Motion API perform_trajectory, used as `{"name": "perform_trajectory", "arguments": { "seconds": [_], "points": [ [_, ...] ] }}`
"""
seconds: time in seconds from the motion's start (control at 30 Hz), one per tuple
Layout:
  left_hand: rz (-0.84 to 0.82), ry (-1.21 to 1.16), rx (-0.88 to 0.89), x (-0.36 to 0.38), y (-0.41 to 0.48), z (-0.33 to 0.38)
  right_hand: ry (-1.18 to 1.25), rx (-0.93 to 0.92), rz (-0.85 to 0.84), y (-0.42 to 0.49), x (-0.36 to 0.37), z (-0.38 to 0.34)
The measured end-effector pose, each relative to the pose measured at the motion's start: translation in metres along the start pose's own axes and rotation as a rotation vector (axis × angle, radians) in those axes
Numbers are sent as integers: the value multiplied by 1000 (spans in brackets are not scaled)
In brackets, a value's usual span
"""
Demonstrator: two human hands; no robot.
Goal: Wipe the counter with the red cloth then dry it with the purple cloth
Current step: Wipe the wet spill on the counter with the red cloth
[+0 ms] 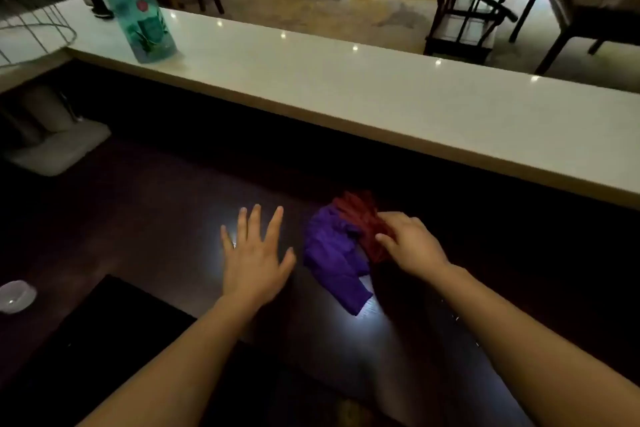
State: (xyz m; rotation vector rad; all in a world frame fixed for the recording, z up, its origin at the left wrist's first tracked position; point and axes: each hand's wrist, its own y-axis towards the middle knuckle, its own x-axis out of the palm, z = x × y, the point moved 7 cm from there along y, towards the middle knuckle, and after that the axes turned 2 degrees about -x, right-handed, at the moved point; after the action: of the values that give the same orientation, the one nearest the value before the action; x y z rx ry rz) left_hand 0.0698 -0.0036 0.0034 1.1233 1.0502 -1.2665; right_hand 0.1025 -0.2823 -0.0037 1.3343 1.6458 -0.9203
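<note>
A crumpled red cloth (360,218) lies on the dark glossy counter (156,218), partly over a crumpled purple cloth (332,260) that stretches toward me. My right hand (412,243) rests on the red cloth's right side, fingers curled into the fabric. My left hand (254,253) lies flat on the counter just left of the purple cloth, fingers spread, holding nothing.
A raised white bar top (381,94) runs along the far side, with a teal bottle (142,17) and a wire basket (31,31) at its left end. A small clear dish (15,295) sits at the left edge. A dark flat panel (104,333) lies near me.
</note>
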Motion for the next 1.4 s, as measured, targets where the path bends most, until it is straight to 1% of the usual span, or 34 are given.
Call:
{"name": "perform_trajectory", "arguments": {
  "seconds": [0.07,0.13,0.23,0.27,0.33,0.47,0.53,0.67,0.77,0.87,0.93,1.0,1.1,1.17,1.27,1.4],
  "points": [
    [-38,-11,17,15,4,1,15,1,-28,12,11,-5],
    [-65,-31,51,34,5,3,-13,2,-93,21,25,-8],
    [-124,-47,79,65,3,6,-113,33,-166,29,47,-5],
    [-150,-45,82,75,3,6,-145,56,-169,29,51,-3],
    [-188,-28,88,93,-1,8,-159,84,-125,30,53,3],
    [-138,19,108,107,-3,9,-119,127,-73,31,56,9],
    [-111,16,118,107,-3,9,-94,178,-48,26,55,12],
    [-118,-1,105,107,-2,8,-59,274,10,1,48,14],
    [-110,-7,97,105,0,7,-122,301,-25,-31,48,14],
    [-92,-17,94,102,-1,7,-166,310,-73,-84,56,13],
    [-85,-19,85,101,-1,8,-211,284,-38,-125,60,10],
    [-92,-11,78,101,-1,7,-270,225,39,-164,65,5],
    [-80,-7,83,101,0,7,-256,120,137,-191,70,-2],
    [-85,-2,83,101,0,8,-200,57,152,-184,70,-4],
    [-102,3,82,100,-2,9,-81,-16,116,-168,75,-12],
    [-66,-94,62,89,-21,15,-94,-67,140,-194,76,-6]
  ]
}}
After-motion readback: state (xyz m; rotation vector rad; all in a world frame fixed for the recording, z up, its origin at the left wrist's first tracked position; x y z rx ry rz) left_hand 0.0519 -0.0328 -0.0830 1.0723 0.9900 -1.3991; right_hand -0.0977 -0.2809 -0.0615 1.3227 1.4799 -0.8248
